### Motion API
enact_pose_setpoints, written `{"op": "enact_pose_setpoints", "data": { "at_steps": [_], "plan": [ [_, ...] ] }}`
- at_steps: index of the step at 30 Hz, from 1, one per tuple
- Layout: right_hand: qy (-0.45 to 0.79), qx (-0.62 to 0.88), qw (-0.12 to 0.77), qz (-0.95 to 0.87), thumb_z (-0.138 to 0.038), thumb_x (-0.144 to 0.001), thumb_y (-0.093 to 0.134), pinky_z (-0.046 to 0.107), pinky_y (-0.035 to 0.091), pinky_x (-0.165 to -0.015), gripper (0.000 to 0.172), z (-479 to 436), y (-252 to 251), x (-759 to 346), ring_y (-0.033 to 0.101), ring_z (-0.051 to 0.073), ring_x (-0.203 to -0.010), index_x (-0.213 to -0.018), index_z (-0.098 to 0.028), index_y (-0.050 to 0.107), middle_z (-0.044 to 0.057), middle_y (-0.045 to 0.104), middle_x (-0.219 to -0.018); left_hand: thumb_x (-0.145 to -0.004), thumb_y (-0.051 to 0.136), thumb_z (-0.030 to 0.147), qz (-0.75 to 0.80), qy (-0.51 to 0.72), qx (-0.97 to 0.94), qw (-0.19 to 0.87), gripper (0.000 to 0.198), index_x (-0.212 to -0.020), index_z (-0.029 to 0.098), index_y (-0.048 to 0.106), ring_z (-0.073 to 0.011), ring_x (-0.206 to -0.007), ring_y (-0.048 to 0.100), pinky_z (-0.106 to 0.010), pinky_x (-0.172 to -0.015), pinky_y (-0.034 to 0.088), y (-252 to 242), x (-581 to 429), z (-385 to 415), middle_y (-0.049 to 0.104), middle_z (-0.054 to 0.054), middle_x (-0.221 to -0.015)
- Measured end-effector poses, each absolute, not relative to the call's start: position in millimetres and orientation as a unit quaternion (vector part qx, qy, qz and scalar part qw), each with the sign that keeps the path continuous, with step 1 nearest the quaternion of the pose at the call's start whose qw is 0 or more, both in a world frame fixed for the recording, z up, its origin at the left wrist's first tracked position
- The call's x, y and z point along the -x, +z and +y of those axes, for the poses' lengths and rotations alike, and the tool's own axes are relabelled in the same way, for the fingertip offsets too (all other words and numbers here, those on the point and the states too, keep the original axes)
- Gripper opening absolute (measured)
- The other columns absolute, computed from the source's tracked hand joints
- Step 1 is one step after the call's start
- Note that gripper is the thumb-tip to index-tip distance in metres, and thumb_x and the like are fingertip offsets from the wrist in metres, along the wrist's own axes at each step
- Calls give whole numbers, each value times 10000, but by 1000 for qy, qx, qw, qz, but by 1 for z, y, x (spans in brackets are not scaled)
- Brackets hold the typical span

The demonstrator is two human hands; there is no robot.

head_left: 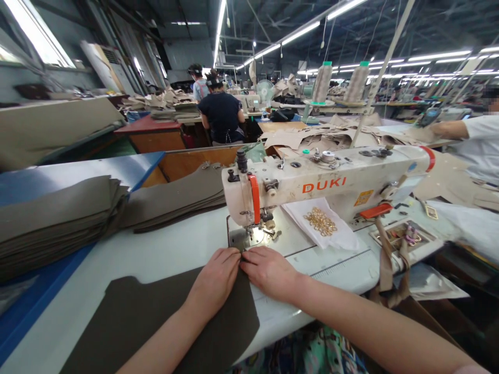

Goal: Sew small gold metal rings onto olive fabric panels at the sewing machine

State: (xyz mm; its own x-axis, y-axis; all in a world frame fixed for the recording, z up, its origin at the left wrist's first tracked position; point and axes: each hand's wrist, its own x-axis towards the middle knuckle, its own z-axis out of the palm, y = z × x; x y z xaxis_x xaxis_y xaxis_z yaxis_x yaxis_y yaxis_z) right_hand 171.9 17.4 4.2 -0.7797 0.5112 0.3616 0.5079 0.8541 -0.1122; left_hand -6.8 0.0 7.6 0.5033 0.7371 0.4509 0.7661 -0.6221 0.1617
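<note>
A dark olive fabric panel (156, 298) lies flat on the sewing table (128, 254), its narrow upper corner reaching the needle area of a white sewing machine (288, 179). My left hand (218, 272) presses on that corner, fingers together and bent. From the other side, my right hand (268, 270) pinches the same corner, its fingertips almost touching the left ones. Both hands sit just in front of the presser foot (250, 232). What lies under the fingertips is mostly hidden.
Stacked olive panels (58, 213) lie at the left. Gold metal rings (320, 221) rest on white cloth under the machine arm. Tan straps (385, 259) hang beside a small parts tray (429, 240) at the right. A co-worker (222, 111) is ahead; another person's arm (448, 130) reaches in.
</note>
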Motion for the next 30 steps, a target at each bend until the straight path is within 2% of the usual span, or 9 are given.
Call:
{"op": "enact_pose_setpoints", "data": {
  "at_steps": [16,26,30],
  "plan": [
    [-35,274,158,-948,-188,-899,521,324,442,-810,98,34,6,-184,528,202,-871,-900,-132,603,65,609,-918,-891,354,114,-420,-245,872,59,276,-943,123,625,-212,-860,606,-374,-784,542,5,-8,20,674,-99,-912],
    [-10,292,182,-939,-173,-910,501,308,455,-814,112,49,1,-189,544,202,-933,-899,-126,603,83,629,-998,-897,353,111,-415,-250,873,57,278,-944,113,628,-209,-854,615,-369,-792,550,2,-12,40,678,-96,-902],
    [-16,301,195,-933,-166,-899,519,322,465,-758,81,49,-3,-189,551,210,-936,-909,-133,592,73,631,-1024,-897,351,113,-413,-250,874,53,281,-932,119,630,-206,-853,615,-362,-787,550,3,-12,41,681,-92,-905]
  ]
}}
